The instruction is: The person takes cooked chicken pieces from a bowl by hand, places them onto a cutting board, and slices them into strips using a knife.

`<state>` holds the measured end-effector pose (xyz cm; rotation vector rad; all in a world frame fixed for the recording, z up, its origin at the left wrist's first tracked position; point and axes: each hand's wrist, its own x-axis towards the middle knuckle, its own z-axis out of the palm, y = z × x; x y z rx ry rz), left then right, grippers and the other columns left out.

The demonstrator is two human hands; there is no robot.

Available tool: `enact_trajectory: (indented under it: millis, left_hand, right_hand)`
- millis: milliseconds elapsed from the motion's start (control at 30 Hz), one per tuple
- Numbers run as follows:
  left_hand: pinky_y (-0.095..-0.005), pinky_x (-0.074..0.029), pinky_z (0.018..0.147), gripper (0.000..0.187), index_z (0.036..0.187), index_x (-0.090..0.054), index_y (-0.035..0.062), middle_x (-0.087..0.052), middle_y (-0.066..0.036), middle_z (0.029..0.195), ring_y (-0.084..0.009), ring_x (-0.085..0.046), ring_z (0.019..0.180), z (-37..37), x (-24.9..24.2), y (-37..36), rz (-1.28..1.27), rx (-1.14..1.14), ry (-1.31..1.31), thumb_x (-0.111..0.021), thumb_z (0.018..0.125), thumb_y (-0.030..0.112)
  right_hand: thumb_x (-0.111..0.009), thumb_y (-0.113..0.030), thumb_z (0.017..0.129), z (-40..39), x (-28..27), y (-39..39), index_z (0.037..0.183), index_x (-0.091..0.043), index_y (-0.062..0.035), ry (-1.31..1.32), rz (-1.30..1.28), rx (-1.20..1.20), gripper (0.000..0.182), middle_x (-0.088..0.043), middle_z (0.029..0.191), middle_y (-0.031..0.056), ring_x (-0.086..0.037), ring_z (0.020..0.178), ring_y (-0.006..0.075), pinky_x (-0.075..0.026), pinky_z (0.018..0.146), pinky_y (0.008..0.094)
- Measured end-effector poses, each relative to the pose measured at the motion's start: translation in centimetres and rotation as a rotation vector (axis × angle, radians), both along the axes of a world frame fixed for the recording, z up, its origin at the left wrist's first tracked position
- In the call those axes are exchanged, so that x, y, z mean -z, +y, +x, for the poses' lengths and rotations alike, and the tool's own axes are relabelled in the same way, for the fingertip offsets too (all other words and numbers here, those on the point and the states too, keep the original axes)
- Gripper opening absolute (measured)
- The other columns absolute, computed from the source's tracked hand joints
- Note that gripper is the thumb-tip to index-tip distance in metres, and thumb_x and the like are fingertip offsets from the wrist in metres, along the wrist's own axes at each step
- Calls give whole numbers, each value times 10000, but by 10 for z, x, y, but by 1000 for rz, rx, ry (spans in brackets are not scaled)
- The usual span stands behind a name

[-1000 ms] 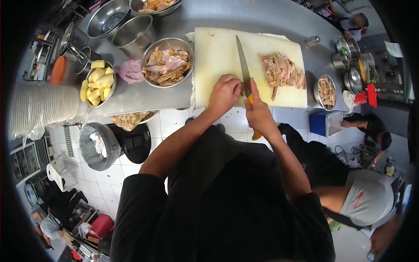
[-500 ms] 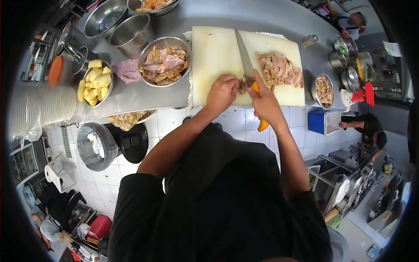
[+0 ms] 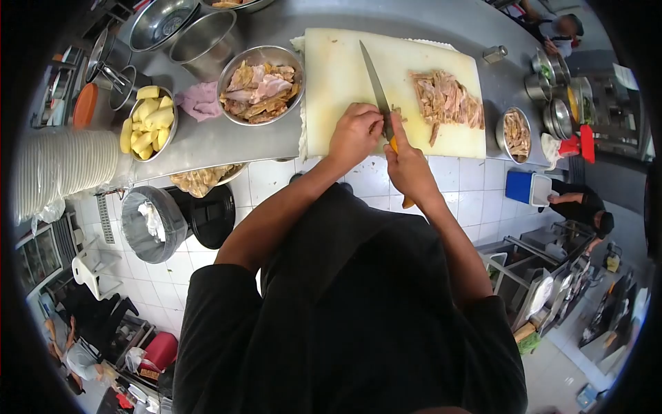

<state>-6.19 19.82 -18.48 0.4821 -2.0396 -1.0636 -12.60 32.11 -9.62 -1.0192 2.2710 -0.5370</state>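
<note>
My right hand [image 3: 412, 169] grips the yellow handle of a long kitchen knife [image 3: 374, 77], its blade pointing away from me over the white cutting board [image 3: 338, 69]. Close against the blade's left side, my left hand [image 3: 356, 138] has its fingers curled and pressed to the board. Whatever lies under those fingertips is mostly hidden; small meat scraps show just right of the blade. A pile of sliced meat [image 3: 447, 102] lies on the board's right half. Left of the board stands a steel bowl [image 3: 222, 103] of larger meat pieces [image 3: 262, 90].
A bowl of peeled yellow potatoes [image 3: 153, 124], a pink cloth [image 3: 198, 102] and stacked plates [image 3: 65, 165] are on the left. Right of the board is a small bowl of sliced meat [image 3: 516, 134]. A lined bin [image 3: 153, 224] stands below. A person holds a blue cooler [image 3: 520, 188].
The knife has shifted left and its blade now lies right beside my left fingers. The meat piece seen between my hands is now mostly covered. The whole view has tilted slightly.
</note>
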Motion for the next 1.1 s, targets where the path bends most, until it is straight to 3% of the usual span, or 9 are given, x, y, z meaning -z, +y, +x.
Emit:
enact_trajectory:
  millis: [300, 400, 533, 633, 733, 867, 967, 1000, 1100]
  left_hand:
    - [-379, -523, 779, 61, 806, -682, 2, -668, -107, 906, -301, -623, 875, -2, 3, 1, -112, 27, -97, -671, 747, -8]
    - [-381, -525, 775, 89, 833, -689, 9, -680, -114, 922, -307, -633, 872, -2, 5, 0, -151, 18, -88, -676, 748, -14]
    - [-377, -535, 766, 80, 830, -690, -2, -680, -119, 925, -302, -640, 849, -4, 9, -2, -101, 15, -21, -657, 758, -17]
    - [-370, -535, 768, 98, 846, -692, -3, -684, -126, 928, -307, -655, 845, 2, 3, -6, 63, -4, -17, -654, 760, -30]
    - [-367, -536, 772, 109, 862, -696, 1, -682, -130, 940, -306, -663, 857, 13, -7, -10, 68, -59, 13, -650, 769, -32]
    - [-356, -539, 775, 122, 896, -704, 11, -672, -131, 986, -294, -668, 873, 34, -18, -13, 67, -101, -56, -663, 783, -8]
    - [-349, -542, 764, 130, 919, -708, 16, -666, -126, 1018, -281, -669, 873, 46, -23, -11, 123, -101, -94, -663, 797, 8]
    - [-345, -542, 758, 132, 924, -709, 18, -666, -124, 1026, -278, -669, 873, 48, -24, -11, 120, -102, -98, -662, 801, 13]
    - [-319, -544, 717, 139, 942, -710, 18, -665, -122, 1047, -247, -667, 856, 56, -29, -9, 115, -102, -116, -665, 811, 15]
  right_hand:
    - [-462, -167, 963, -19, 29, -11, 1534, -145, -162, 37, -125, -6, 653, -645, 832, 314, -628, 738, 491, -493, 748, 529]
    - [-481, -205, 968, -30, 2, -18, 1539, -165, -205, -364, 27, 182, 652, -656, 820, 272, -644, 713, 430, -504, 721, 487]
    - [-497, -235, 973, -39, 13, -1, 1534, -207, -234, -125, -136, 152, 632, -654, 792, 222, -647, 703, 365, -503, 725, 446]
    - [-521, -205, 975, -37, 15, 12, 1531, -242, -267, -102, -224, 143, 625, -559, 649, 101, -490, 466, 154, -466, 497, 332]
    - [-530, -185, 966, -21, 6, 17, 1523, -256, -239, -101, -145, 92, 624, -605, 678, 175, -588, 536, 263, -500, 579, 389]
    - [-545, -153, 944, 0, 30, 30, 1521, -231, -220, -9, -286, -48, 661, -636, 863, 320, -608, 837, 501, -484, 770, 522]
    - [-544, -148, 944, -5, 20, 34, 1526, -202, -232, -74, -73, 34, 680, -639, 868, 317, -619, 826, 489, -488, 773, 521]
    - [-539, -163, 948, -16, 39, 41, 1524, -206, -241, 93, -199, -15, 671, -642, 862, 315, -620, 830, 487, -490, 775, 524]
    - [-535, -186, 945, -54, 51, 41, 1515, -236, -242, 248, -134, 100, 646, -658, 827, 279, -622, 818, 481, -497, 772, 535]
